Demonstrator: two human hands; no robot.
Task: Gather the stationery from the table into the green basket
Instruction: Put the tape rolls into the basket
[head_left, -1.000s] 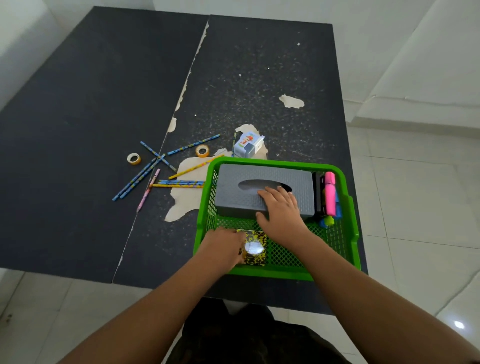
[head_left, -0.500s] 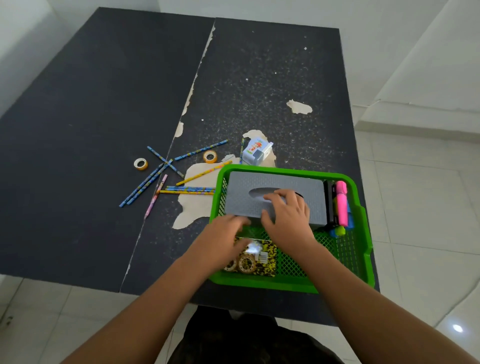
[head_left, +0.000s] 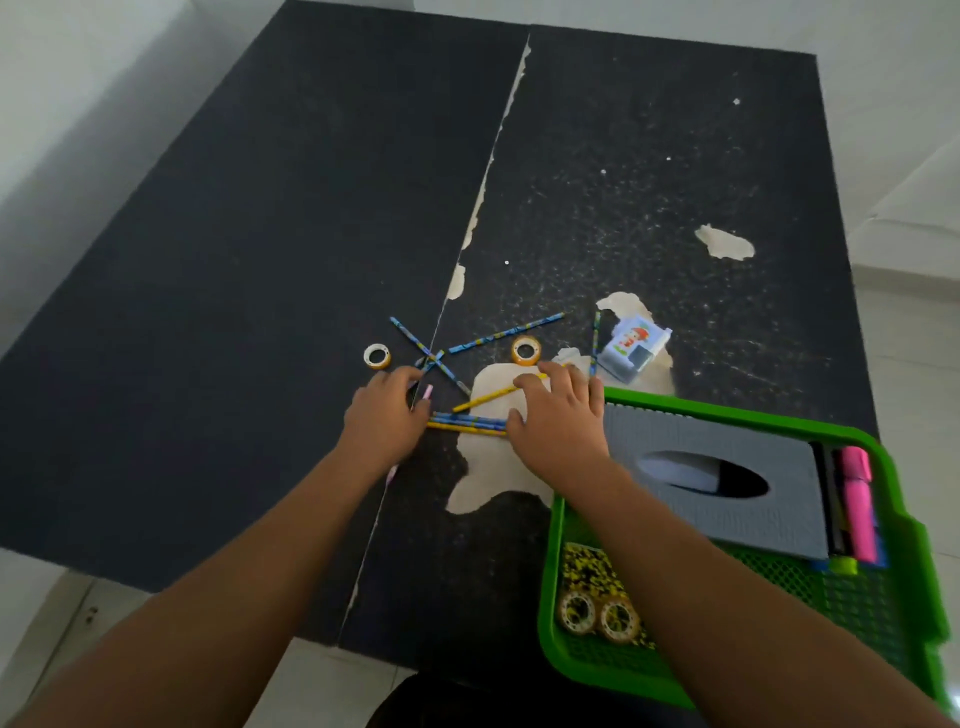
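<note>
Pencils (head_left: 470, 421): thin, blue and yellow, lying left of the green basket (head_left: 727, 413).
Your left hand (head_left: 384, 415): fingers spread, touching pencils.
Your right hand (head_left: 558, 421): spread flat over pencils, holding nothing.

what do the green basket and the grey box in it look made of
Basket: looks like moulded plastic, glossy bright green, with a mesh floor and smooth rounded rim. Grey box: matte, finely ribbed surface with an oval slot; possibly plastic or covered card, can't tell.

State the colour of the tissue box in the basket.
Grey; the tissue box in the green basket shows clearly in the head view.
</note>
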